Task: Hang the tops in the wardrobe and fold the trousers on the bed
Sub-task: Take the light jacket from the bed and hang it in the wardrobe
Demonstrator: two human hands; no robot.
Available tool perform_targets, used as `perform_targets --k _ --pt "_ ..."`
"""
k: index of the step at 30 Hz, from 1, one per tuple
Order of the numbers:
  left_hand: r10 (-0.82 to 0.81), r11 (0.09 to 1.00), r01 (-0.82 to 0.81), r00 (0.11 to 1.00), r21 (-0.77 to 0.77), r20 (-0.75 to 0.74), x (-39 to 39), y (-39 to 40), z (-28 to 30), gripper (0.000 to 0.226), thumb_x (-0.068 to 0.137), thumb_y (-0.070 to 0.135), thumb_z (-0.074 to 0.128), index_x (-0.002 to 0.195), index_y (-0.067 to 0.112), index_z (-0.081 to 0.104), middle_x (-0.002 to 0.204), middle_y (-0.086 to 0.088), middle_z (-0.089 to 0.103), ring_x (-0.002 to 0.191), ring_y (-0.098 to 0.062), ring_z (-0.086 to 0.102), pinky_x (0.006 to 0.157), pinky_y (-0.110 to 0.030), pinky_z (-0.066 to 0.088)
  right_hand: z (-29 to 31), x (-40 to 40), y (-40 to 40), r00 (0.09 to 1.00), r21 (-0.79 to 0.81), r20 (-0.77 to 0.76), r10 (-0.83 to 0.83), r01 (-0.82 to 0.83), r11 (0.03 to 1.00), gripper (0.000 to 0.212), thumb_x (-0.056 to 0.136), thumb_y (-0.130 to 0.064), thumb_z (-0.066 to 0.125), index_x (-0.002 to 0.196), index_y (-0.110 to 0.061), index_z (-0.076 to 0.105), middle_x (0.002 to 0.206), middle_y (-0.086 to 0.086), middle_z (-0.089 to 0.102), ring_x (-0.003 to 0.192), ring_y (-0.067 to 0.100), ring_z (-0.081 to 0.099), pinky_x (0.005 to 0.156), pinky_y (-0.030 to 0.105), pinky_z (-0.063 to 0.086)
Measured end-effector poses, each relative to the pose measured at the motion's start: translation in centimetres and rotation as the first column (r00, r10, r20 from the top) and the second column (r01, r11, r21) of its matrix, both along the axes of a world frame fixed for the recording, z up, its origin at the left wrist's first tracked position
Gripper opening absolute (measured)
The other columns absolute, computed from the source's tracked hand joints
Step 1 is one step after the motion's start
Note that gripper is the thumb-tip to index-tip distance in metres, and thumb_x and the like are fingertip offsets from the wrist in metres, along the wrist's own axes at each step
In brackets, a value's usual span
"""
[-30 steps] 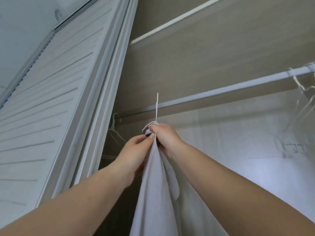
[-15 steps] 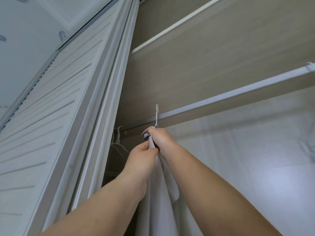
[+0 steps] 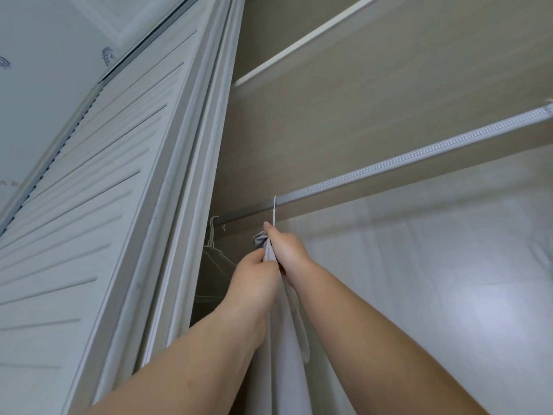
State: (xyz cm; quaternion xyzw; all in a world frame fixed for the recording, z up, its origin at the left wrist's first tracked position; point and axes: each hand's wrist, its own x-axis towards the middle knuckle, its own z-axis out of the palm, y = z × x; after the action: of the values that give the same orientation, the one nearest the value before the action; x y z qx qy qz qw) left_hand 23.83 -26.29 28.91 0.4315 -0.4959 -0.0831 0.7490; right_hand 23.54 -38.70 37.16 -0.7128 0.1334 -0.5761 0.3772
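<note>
A pale grey top (image 3: pixel 281 360) hangs straight down from a thin white hanger whose hook (image 3: pixel 274 209) reaches up to the silver wardrobe rail (image 3: pixel 404 163). My right hand (image 3: pixel 285 247) grips the hanger's neck and the bunched collar just below the rail. My left hand (image 3: pixel 254 280) pinches the fabric right beneath it. Whether the hook rests on the rail cannot be told.
Empty white hangers (image 3: pixel 214 244) hang at the rail's far left end. A louvred white wardrobe door (image 3: pixel 89 220) stands at the left. A shelf edge (image 3: pixel 299 40) runs above the rail, and the pale back panel (image 3: pixel 434 265) fills the right.
Both hands have lifted the hanger and top upward, so the hook now reaches the rail. The view tilted left; the hangers at the right have left the picture.
</note>
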Motion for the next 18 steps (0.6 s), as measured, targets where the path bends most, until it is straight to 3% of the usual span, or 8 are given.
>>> perform_targets --k 2,4,6,8,11,14,18 --pt "0.019 0.999 -0.019 1.0 -0.033 -0.002 0.0 0.1 0.0 0.038 0.094 -0.005 0.039 0.071 0.024 0.048 0.073 0.003 0.052 0.07 -0.013 0.052 0.066 -0.028 0.044 -0.7 -0.8 0.5 1.0 -0.025 0.016 0.023 -0.023 0.999 0.036 0.092 -0.044 0.054 0.093 -0.011 0.069 0.091 0.008 0.069 0.085 0.024 0.065 0.076 0.03 0.052" --pt "0.015 0.997 -0.013 1.0 -0.07 0.025 -0.1 0.2 -0.2 0.029 0.096 0.0 0.041 0.089 0.027 0.049 0.076 0.011 0.048 0.071 -0.005 0.047 0.061 -0.02 0.039 -1.9 -1.9 1.0 0.999 -0.066 0.037 0.025 -0.023 0.998 0.031 0.089 -0.044 0.057 0.086 -0.016 0.07 0.09 0.009 0.072 0.087 0.025 0.068 0.085 0.038 0.055" --pt "-0.002 0.995 0.006 0.999 -0.103 0.039 -0.2 0.3 -0.7 0.035 0.097 0.004 0.043 0.12 0.028 0.052 0.079 0.016 0.046 0.072 0.001 0.045 0.059 -0.017 0.037 -3.7 -3.5 1.6 1.0 -0.12 0.014 0.01 -0.008 0.993 0.037 0.081 -0.048 0.057 0.099 -0.018 0.07 0.097 0.007 0.073 0.093 0.023 0.069 0.09 0.045 0.054" --pt "0.002 0.994 0.005 0.998 -0.107 0.063 -0.2 0.5 -1.7 0.043 0.096 0.004 0.044 0.134 0.024 0.048 0.081 0.02 0.047 0.074 0.004 0.045 0.059 -0.016 0.036 -5.5 -5.5 2.6 1.0 -0.151 -0.008 -0.005 0.004 0.989 0.045 0.08 -0.047 0.058 0.115 -0.021 0.065 0.11 0.002 0.07 0.101 0.017 0.067 0.092 0.042 0.053" --pt "0.015 0.998 -0.01 0.996 -0.061 0.083 -0.1 0.9 -3.6 0.044 0.094 0.005 0.046 0.133 0.026 0.048 0.094 0.017 0.057 0.087 0.0 0.054 0.072 -0.02 0.045 -8.1 -8.4 4.4 0.998 -0.148 -0.018 -0.057 0.054 0.988 0.038 0.091 -0.038 0.058 0.125 -0.022 0.058 0.124 -0.005 0.062 0.111 0.01 0.06 0.095 0.035 0.05" --pt "0.013 1.0 -0.015 0.997 0.017 0.073 -0.1 1.4 -6.3 0.046 0.092 0.012 0.052 0.136 0.026 0.048 0.114 0.007 0.062 0.104 -0.013 0.06 0.095 -0.039 0.05 -10.4 -10.9 6.7 0.998 -0.135 -0.046 -0.049 0.043 0.99 0.035 0.092 -0.032 0.059 0.126 -0.023 0.056 0.128 -0.005 0.058 0.114 0.011 0.057 0.092 0.034 0.051" --pt "-0.003 0.995 -0.003 0.999 0.097 0.054 -0.8 3.1 -9.8 0.04 0.092 0.02 0.057 0.13 0.031 0.053 0.112 0.007 0.064 0.102 -0.015 0.063 0.092 -0.041 0.052 -13.5 -12.8 9.1 0.994 -0.13 -0.098 -0.054 0.041 0.991 0.039 0.091 -0.032 0.06 0.129 -0.022 0.054 0.129 -0.006 0.058 0.116 0.01 0.056 0.096 0.033 0.049"
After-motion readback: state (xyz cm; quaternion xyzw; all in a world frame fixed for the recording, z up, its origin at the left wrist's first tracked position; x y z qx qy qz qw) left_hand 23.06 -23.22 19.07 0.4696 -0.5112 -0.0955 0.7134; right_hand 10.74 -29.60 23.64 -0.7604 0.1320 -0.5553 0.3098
